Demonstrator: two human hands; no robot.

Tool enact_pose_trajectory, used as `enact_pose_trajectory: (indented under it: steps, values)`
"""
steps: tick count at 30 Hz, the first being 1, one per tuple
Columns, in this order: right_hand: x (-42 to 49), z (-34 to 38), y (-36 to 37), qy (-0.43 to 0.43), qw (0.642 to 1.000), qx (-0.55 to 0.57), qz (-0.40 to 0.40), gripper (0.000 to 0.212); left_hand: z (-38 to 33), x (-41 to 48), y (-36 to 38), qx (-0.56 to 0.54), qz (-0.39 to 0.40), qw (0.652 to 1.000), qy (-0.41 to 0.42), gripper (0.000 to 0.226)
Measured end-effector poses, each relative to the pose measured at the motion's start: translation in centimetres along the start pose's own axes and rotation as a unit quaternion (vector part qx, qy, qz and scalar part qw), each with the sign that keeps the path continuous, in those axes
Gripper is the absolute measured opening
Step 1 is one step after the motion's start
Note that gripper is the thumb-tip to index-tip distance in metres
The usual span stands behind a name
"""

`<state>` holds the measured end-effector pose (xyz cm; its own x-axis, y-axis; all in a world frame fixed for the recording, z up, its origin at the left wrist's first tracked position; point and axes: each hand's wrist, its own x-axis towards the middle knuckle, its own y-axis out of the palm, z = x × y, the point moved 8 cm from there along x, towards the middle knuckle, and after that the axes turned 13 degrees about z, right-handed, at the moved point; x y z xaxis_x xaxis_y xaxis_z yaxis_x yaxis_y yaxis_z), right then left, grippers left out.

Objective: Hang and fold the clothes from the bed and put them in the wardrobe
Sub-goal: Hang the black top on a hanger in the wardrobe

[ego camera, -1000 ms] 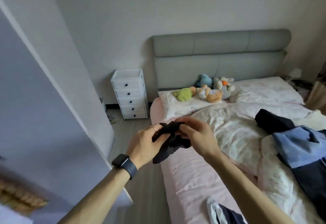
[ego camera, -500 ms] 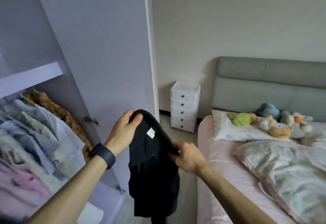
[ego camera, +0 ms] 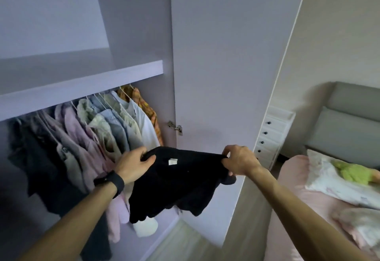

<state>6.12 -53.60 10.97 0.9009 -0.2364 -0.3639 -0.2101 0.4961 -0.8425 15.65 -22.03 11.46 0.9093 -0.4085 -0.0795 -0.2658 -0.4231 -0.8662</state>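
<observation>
The black garment (ego camera: 181,182) hangs stretched before the open wardrobe (ego camera: 82,80). The left hand (ego camera: 133,165) and right hand (ego camera: 239,161) each pinch its top edge. Light, limp fabric; best gripped at both upper corners.

I hold the garment (ego camera: 181,180) between left hand (ego camera: 131,166) and right hand (ego camera: 240,161), before the wardrobe door (ego camera: 222,55). Hung clothes (ego camera: 98,133) sit left, under the shelf (ego camera: 82,84). Drawers (ego camera: 271,135) stand right of the wardrobe door; the bed (ego camera: 294,178) lies farther right, a pillow (ego camera: 324,176) on it.
</observation>
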Motion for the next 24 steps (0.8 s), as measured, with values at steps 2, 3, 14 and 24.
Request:
enact_pose_trajectory:
  steps: [2,3,14,24]
  values:
    - [0.7,2.8,0.3,-0.021,0.998,0.048,0.038,0.035,2.3,-0.4,-1.2,0.037,0.006,0.999,-0.014,0.016]
    - [0.8,3.5,0.0,-0.03,0.996,0.079,0.038,0.036,2.9,-0.4,-1.6,0.036,0.014,0.999,-0.01,0.004]
    - [6.7,10.4,3.6,-0.192,0.821,0.455,0.286,0.036,11.4,-2.0,-5.0,-0.39,-0.051,0.905,-0.159,0.029]
    - [10.5,13.7,3.3,-0.28,0.936,0.184,0.109,0.014,10.9,-3.8,-3.8,-0.559,0.067,0.812,-0.152,0.018]
